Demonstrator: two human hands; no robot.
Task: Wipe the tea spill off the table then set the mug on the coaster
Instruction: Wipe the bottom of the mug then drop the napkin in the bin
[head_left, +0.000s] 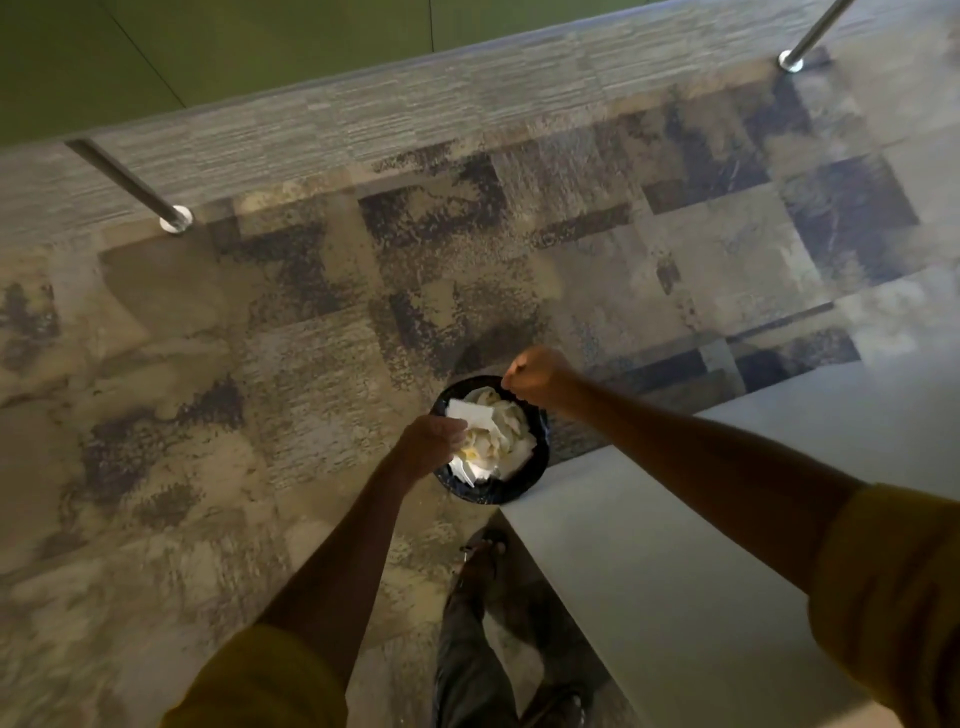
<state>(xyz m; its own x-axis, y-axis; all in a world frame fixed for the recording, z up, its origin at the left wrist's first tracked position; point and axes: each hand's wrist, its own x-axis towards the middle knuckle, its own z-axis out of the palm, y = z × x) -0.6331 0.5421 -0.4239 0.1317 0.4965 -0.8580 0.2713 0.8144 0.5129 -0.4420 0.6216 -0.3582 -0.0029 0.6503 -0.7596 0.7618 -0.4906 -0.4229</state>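
The white paper towel is sitting at the top of the black bin, and the left hand is pinching its edge with curled fingers. The right hand is hanging over the far rim, closed into a fist and holding nothing. The bin is standing on the carpet, just beside the corner of the white table

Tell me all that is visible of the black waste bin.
The waste bin is round, black, glossy, upright on the patterned floor beside a white table. Crumpled white paper fills it to the rim. The left hand touches this paper at the left side; the right hand, a fist, hangs over the far rim.
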